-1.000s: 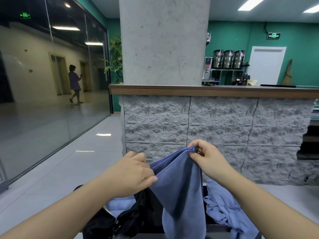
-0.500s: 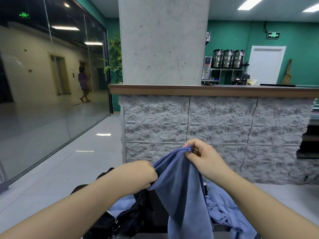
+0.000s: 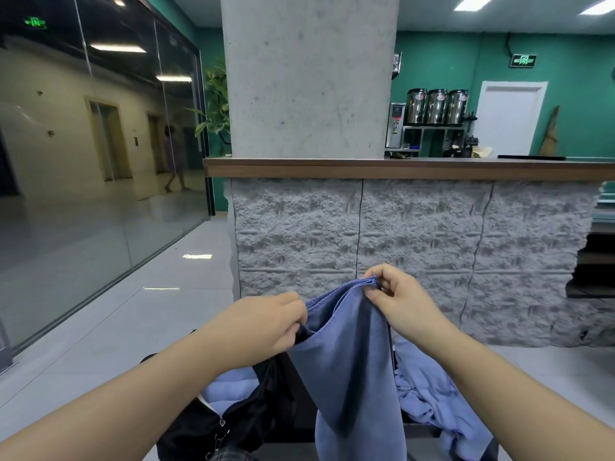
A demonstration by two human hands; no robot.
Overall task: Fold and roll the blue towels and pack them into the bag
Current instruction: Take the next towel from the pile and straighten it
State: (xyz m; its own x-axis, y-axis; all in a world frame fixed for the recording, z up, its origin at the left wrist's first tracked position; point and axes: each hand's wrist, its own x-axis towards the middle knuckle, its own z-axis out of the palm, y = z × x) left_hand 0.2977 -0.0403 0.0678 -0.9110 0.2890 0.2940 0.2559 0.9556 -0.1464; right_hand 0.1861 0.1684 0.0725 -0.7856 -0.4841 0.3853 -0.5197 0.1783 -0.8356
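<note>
Hanging limp and light, the towel (image 3: 349,361) is soft; right hand (image 3: 396,301) pinches its corner, left hand (image 3: 266,324) apparently grips the hem.

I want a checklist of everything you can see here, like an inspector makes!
Surface: grey tiled floor; what the bag rests on is hidden.
Job's things: blue towel held up, hanging; black bag below, light blue cloth in it; crumpled towels to the right.
Clutter: nothing seen.
Grippers: left hand grips the towel's edge; right hand pinches its top corner.
Cables: nothing seen.
Surroundings: concrete pillar, stone counter, glass wall, metal urns.
</note>
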